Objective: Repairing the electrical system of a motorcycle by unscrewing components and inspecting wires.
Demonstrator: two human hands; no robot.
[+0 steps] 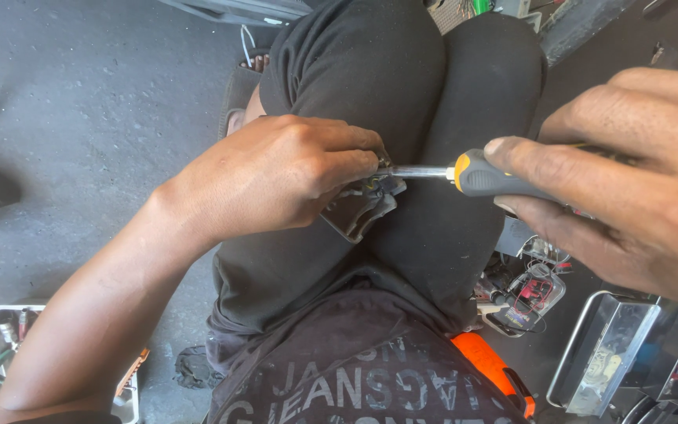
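Grey concrete floor point(96, 118) lies beneath. At centre, on the knees, the left hand point(276, 177) is clamped around a small grey part point(362, 208); from three o'clock, the right hand point(629, 180) grips a screwdriver point(472, 174), tip engaged—screw work seems underway, unfinished.

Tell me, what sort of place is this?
Probably an informal electronics repair spot on a concrete floor: a screwdriver works a small wired part, with loose circuit boards and a parts tray nearby.
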